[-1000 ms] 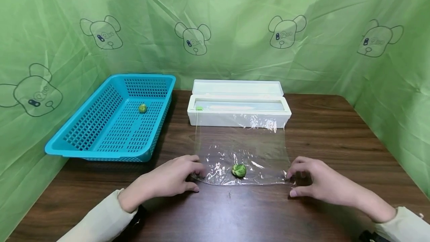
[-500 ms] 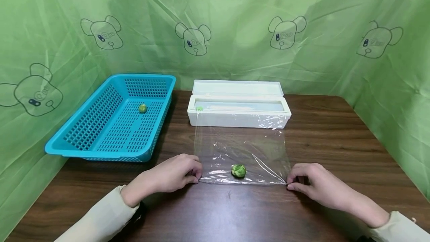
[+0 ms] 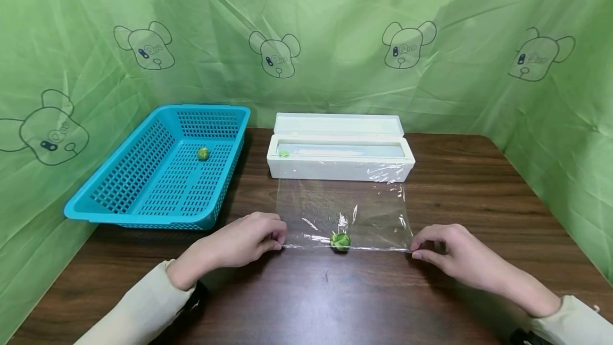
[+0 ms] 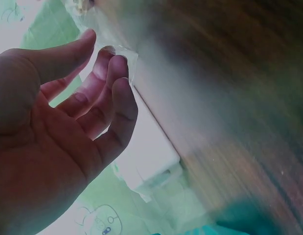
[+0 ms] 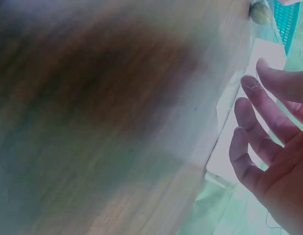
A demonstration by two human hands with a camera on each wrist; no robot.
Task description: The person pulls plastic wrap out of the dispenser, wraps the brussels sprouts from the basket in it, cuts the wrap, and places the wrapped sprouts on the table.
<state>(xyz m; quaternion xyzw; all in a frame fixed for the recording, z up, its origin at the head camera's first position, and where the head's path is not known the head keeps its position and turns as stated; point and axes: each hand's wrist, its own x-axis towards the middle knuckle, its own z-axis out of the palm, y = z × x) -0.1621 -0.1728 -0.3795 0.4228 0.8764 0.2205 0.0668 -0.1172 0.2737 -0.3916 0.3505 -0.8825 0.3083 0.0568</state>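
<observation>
- A dark brown wood-grain table stands against hanging light green cloth, printed with outlined animal faces with round ears.
- On the table, toward its back, sits a long white rectangular box, its lid tipped open at the rear and a small bright green piece at its left end.
- Left of the box is a blue slotted plastic basket with one small round yellow-green sprout inside.
- A sheet of clear plastic film stretches from the box toward the person.
- In front of the box, at the film's near edge, lies a round leafy green sprout, between the two hands and touching neither; whether film passes beneath it, I cannot tell.
- The left hand, in front of the box's left end, grips the film's near-left corner with bent fingers.
- The right hand, in front of the box's right end, pinches the near-right corner between thumb and fingers.
</observation>
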